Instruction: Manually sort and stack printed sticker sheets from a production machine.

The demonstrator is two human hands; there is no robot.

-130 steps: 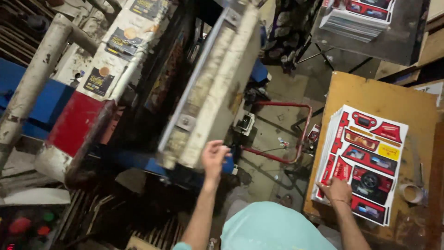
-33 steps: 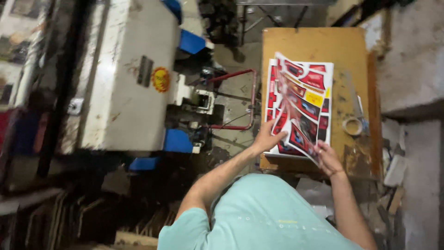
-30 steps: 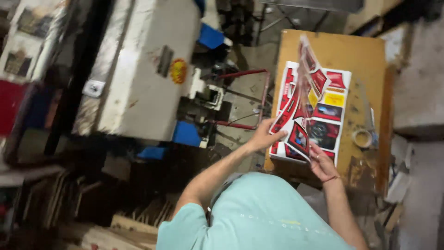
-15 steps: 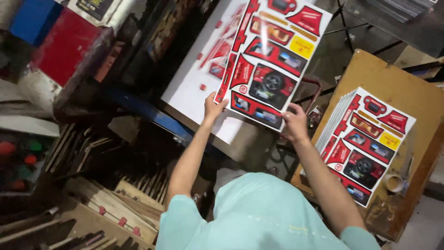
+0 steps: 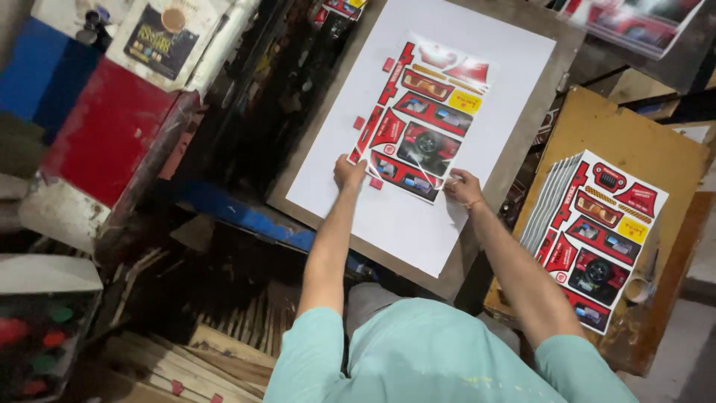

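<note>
Cluttered workshop machinery surrounds the white platen board [image 5: 418, 216] in front of you. Your left hand [image 5: 349, 173] and right hand [image 5: 464, 186] each pinch a near corner of a red printed carton sheet [image 5: 419, 119], lying flat on that board beside small red tabs [image 5: 359, 122]. To your right, a stack of matching red sheets [image 5: 597, 239] rests on a wooden table [image 5: 634, 134], with a tape roll [image 5: 635, 289] just beside it.

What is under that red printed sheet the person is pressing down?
The printed sheet lies on a white board, with small red tabs at its left edge. Both hands, left and right, rest on its near corners. The board beneath the sheet is hidden.
</note>
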